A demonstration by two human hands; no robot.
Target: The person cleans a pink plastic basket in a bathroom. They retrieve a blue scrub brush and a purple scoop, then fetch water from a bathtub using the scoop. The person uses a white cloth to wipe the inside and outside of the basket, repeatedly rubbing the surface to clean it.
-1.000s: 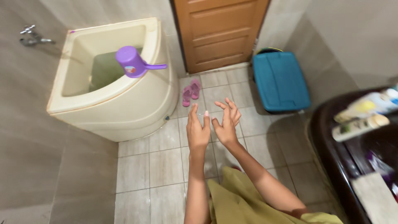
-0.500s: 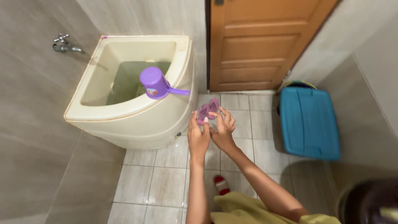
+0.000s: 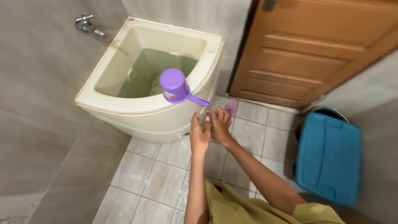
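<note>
My left hand (image 3: 199,133) and my right hand (image 3: 219,123) are held out side by side over the tiled floor, close to the cream water tub (image 3: 137,108). The fingers of both hands touch near the tips and I see nothing held in them. A purple dipper (image 3: 175,86) with a long handle lies upside down on the tub's rim, just above and left of my hands. Greenish water fills the tub. A pink sandal (image 3: 229,109) shows partly behind my right hand's fingers.
A metal tap (image 3: 86,23) sticks out of the grey tiled wall at upper left. A brown wooden door (image 3: 315,54) stands at upper right. A blue-lidded bin (image 3: 329,157) sits by the right wall. My olive garment (image 3: 244,207) fills the bottom.
The view has swung left and closer to the tub. My hands have drawn together, from spread fingers to fingers touching, and now sit nearer the tub and dipper.
</note>
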